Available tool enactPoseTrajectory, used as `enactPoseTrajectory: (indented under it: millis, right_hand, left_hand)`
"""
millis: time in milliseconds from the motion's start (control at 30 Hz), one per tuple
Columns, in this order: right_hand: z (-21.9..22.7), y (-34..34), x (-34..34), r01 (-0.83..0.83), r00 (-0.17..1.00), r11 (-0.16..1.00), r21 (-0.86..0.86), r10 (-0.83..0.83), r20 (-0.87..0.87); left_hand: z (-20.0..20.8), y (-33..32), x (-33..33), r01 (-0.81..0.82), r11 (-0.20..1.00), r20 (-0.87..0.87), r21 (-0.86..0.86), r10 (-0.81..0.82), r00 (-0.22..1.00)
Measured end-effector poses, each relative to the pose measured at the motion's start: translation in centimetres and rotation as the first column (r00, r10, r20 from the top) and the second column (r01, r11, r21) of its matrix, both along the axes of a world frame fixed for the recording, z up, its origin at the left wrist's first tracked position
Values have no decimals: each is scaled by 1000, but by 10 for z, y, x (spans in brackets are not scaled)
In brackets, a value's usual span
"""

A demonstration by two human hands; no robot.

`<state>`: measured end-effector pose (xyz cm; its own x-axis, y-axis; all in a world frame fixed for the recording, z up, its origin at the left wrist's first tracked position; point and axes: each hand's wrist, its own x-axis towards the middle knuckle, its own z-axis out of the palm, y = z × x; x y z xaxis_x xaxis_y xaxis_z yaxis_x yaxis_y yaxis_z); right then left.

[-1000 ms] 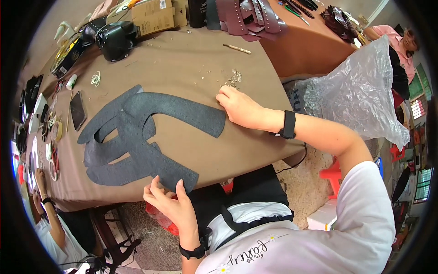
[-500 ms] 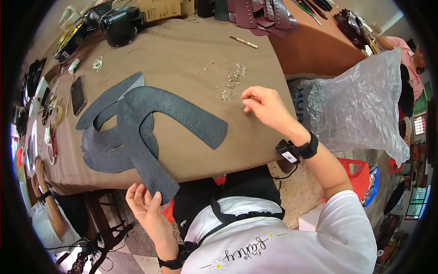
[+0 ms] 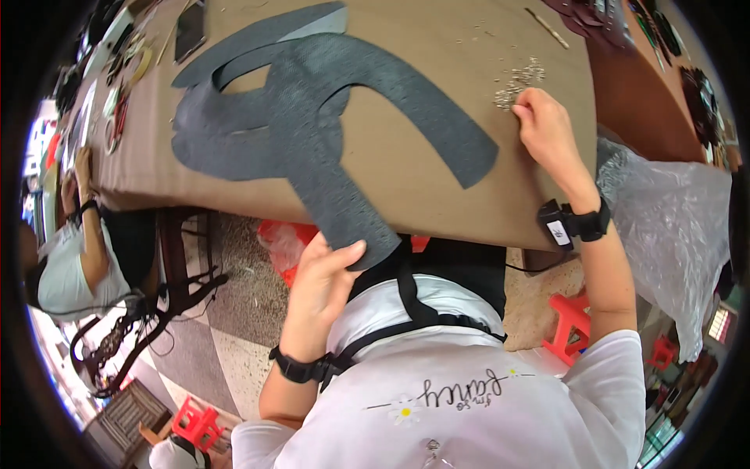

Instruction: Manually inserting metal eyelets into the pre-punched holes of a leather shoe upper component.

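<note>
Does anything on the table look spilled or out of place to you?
The small shiny pieces near the right hand lie loose in an uneven trail directly on the brown cloth, so they may look spilled. Nothing else clearly stands out.

So the desk (image 3: 422, 207) has a plain brown cloth draped over it, and there's a second desk (image 3: 633, 98) in a rustier brown off to the right. The floor (image 3: 189, 348) is checkered, grey against cream. Red stool (image 3: 569, 322) on the right, another red stool (image 3: 198, 424) lower left. Tiny gridded window (image 3: 719, 324) far right, and white light (image 3: 47, 119) blowing out the left edge.
</note>
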<state>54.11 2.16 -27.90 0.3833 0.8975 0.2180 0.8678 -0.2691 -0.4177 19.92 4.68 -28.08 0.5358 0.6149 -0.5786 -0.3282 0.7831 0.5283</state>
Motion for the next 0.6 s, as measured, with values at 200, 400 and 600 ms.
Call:
enactPoseTrajectory:
  millis: [200,400,600]
  right_hand:
    - [-6,-3,2,-47,992,998,-40,51,114]
    - [3,-6,-7,-56,998,998,8,56,3]
    - [9,-40,-47,-150,988,988,-47,148,-38]
  left_hand:
    - [-1,-5,12,75,997,-135,16,-72,988]
    - [6,-3,25,224,975,-75,-14,-224,972]
    - [7,-5,41,270,962,-50,-53,-272,961]
